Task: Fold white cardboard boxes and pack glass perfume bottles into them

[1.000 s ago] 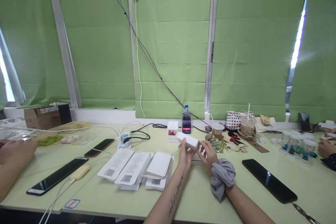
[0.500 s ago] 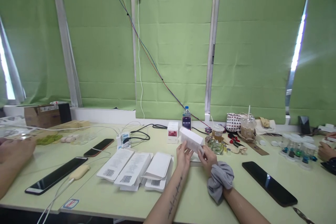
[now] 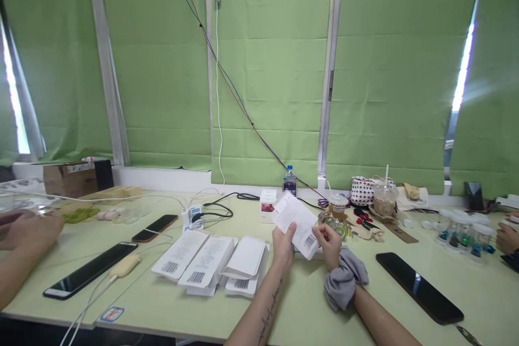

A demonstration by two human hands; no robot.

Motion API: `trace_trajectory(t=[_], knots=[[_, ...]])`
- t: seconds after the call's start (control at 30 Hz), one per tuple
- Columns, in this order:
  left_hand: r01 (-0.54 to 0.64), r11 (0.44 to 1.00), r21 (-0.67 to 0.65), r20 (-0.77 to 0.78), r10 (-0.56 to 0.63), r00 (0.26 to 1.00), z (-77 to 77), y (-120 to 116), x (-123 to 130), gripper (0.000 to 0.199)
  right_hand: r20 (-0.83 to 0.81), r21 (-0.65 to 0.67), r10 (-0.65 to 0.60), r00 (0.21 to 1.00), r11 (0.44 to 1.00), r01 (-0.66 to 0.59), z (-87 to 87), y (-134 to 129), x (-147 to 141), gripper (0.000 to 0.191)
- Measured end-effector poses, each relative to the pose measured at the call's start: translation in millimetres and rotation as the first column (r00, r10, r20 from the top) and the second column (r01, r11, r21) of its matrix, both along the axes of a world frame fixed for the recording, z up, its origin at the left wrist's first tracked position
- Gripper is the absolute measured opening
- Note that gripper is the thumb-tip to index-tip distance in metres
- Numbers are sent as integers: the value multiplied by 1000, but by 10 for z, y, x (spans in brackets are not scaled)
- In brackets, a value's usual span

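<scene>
A white printed packet [image 3: 295,223] with a barcode at its lower corner is held up above the table in front of me. My left hand [image 3: 284,242] is closed on its lower left edge, thumb on the printed face. My right hand [image 3: 329,243] pinches its right edge near the barcode; a grey scrunchie [image 3: 345,279] is around that wrist. Under the packet, a white flat thing is mostly hidden. To the left lie several similar white packets [image 3: 208,262] in overlapping piles, barcodes toward me. A small white box [image 3: 267,211] with a red picture stands behind my left hand.
Phones [image 3: 419,287] lie on both sides, with a power bank [image 3: 125,266] and cables at left. Behind stand a bottle [image 3: 289,181], drink cups [image 3: 385,200] and a power strip [image 3: 192,218]. Small jars [image 3: 462,232] are at right. Other people's hands [image 3: 34,230] show at both edges.
The packet has turned from a tilted, edge-on pose to show its printed face and barcode. My left thumb now lies over its face. The view has shifted slightly.
</scene>
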State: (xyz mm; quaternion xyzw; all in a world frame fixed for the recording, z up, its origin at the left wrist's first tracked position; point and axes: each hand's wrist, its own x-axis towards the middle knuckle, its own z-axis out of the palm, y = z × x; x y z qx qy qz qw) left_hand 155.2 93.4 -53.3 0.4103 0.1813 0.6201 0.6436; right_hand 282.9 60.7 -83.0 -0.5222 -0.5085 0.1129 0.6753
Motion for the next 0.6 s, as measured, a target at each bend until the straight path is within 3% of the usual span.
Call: trace_trajectory(t=[0.33,0.47,0.6], knots=[[-245,947,207,-266,295,918,61,-97,-46,40,-114,-40,94,989,994,-100,-10,-26,17,40],[-192,934,303,-426,313,849,167,-170,-151,34,-150,-47,239,959,968,-248,122,-120,-34,32],[-114,907,404,-598,356,718,343,-253,-391,34,-215,-48,413,885,901,-432,281,-246,-267,41]])
